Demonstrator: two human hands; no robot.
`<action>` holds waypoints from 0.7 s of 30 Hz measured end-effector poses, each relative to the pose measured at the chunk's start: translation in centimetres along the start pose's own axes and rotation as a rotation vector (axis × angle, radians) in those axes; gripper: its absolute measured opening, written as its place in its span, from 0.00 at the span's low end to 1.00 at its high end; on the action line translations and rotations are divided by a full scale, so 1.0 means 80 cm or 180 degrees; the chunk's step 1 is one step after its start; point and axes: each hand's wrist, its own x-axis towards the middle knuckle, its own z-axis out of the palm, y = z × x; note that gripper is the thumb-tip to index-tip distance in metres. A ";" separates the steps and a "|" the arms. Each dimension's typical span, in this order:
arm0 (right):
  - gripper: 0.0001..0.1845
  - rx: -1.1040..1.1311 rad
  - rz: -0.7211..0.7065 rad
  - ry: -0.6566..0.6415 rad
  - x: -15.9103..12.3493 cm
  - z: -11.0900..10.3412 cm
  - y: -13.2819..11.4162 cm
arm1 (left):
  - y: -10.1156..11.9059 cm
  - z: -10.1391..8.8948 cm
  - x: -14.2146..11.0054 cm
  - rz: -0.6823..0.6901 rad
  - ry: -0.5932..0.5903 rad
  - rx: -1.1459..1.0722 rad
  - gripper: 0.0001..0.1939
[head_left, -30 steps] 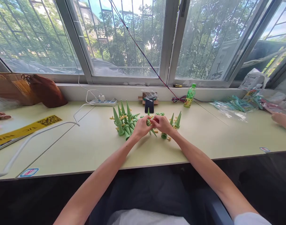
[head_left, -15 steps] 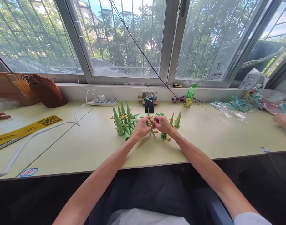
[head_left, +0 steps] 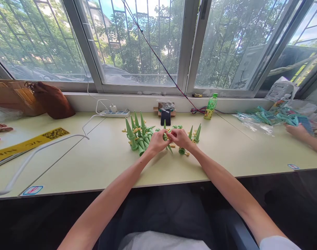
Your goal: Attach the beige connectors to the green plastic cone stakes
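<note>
Around the wearer's two hands (head_left: 157,141), four upright green cones (head_left: 131,138) stand to the left, one just beyond and two to the right; the lying green pieces (head_left: 140,143) are too bunched to count. Beyond the hands are one phone (head_left: 165,118), one green-capped bottle (head_left: 210,107) and, farther left, one power strip (head_left: 119,114).

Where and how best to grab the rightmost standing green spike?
I'd grip the rightmost green spike by its wide lower end, coming from its right. It stands leaning slightly and tapers upward to a point, so the tip likely offers less hold; a second spike and the right hand are on its left.
</note>
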 end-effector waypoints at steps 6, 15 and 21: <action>0.24 0.0006 -0.0019 0.0027 0.000 0.001 0.003 | 0.002 -0.001 -0.001 -0.0005 0.0019 0.0046 0.10; 0.24 0.0056 -0.0102 0.0187 0.001 0.005 0.007 | 0.003 0.000 0.001 0.0023 0.0133 -0.0032 0.08; 0.16 0.0183 -0.0063 0.0281 -0.002 0.001 -0.005 | 0.000 -0.003 0.008 -0.0509 0.0366 -0.0330 0.13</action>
